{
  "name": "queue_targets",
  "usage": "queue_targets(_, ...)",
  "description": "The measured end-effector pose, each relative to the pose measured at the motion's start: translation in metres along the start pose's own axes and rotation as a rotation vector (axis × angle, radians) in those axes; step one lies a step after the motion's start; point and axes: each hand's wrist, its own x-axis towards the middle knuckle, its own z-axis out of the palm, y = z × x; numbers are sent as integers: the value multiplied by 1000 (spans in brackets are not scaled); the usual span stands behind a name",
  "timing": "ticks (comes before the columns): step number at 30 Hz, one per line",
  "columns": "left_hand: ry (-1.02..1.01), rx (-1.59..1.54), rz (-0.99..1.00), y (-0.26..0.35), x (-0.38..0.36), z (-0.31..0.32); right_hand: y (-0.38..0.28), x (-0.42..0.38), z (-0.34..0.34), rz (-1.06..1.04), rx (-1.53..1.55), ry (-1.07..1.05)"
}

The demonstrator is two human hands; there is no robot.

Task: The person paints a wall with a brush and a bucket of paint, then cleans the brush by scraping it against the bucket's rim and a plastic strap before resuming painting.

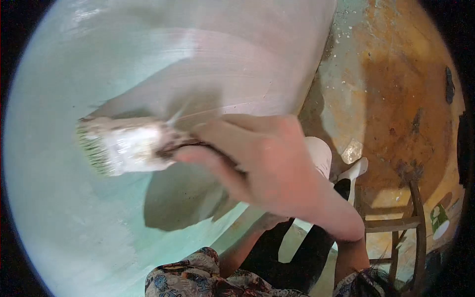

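My right hand (267,163) is closed around the handle of a wide, flat paintbrush (136,143). White paint coats the brush's body, and its bristle tips look greenish. The bristles point left, close over a large, smooth, pale green-white surface (74,208), where shadows of the hand and brush fall. Lower down, my left hand (273,220) is mostly hidden behind the right hand and forearm, so its fingers do not show.
A wooden ladder-like frame (396,225) stands at lower right on the stained brown floor (396,99). Near it lies a green and white container (439,221). White footwear (354,171) shows below my dark trousers (309,257). The pale surface's edge borders the floor.
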Motion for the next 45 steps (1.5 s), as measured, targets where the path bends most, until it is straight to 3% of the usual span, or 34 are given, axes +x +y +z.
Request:
queue_targets(6,-58,-186,62,-17,10,-8,103,-43,-20,222,-61,32)
queue_targets(9,14,-128,-41,-13,13,-12,163,-71,-28,426,-138,22)
queue_targets(12,-40,-170,-74,-34,24,-26,242,-104,-28,594,-253,4)
queue_targets(15,3,-185,-69,-14,32,-19,307,-127,-31,672,-397,-15)
queue_targets(19,-78,-262,12,-42,39,-34,385,-162,-37,662,-636,-53)
queue_targets(22,-27,-203,-28,-43,37,-38,374,-166,-50,682,-724,-74)
queue_targets(26,-64,-182,-61,-36,31,-37,277,-148,-62,731,-576,-36)
queue_targets(28,-63,-187,-61,-39,27,-37,209,-131,-44,574,-197,47)
queue_targets(29,-51,-184,-64,-39,26,-37,183,-121,-33,391,-82,59)
queue_targets(30,-39,-180,-67,-39,25,-36,142,-103,-28,355,7,2)
queue_targets(31,-30,-173,-60,-39,24,-37,116,-90,-24,221,-40,-124)
queue_targets(32,-28,-169,-63,-41,24,-37,98,-82,-8,96,57,-14)
queue_targets(34,-28,-168,-59,-43,25,-38,61,-62,5,-16,52,-29)
queue_targets(38,-48,-189,-63,-52,23,-38,66,-54,19,19,17,-23)
queue_targets(42,-45,-252,-67,-63,27,-34,148,-81,8,165,36,7)
queue_targets(45,-118,-315,-64,-57,41,-32,228,-121,-2,393,-103,-9)
